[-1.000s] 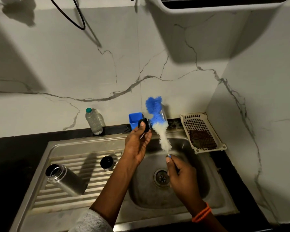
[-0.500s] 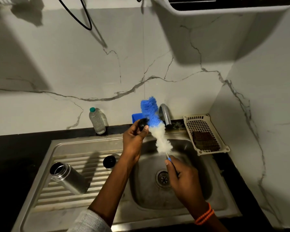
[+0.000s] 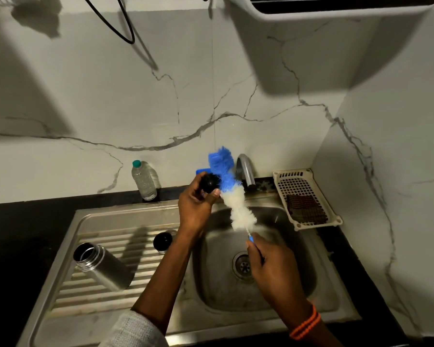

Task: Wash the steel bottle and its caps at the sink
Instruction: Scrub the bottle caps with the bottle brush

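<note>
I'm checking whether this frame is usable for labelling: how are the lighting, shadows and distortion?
Head view: dim, light from above; hard shadows on the marble wall and across the drainboard beside the steel bottle; wide-angle bending of the sink edges; bottle brush soft-edged; the cap in the left hand is dark, detail lost; right hand sharp.

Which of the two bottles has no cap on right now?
The steel bottle on the sink's ribbed drainboard: its mouth is open. The clear plastic bottle by the wall has its green cap on.

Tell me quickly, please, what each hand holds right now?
Left hand: grips the small round black cap.
Right hand: grips the blue-and-white bristled bottle brush by its handle.
</note>
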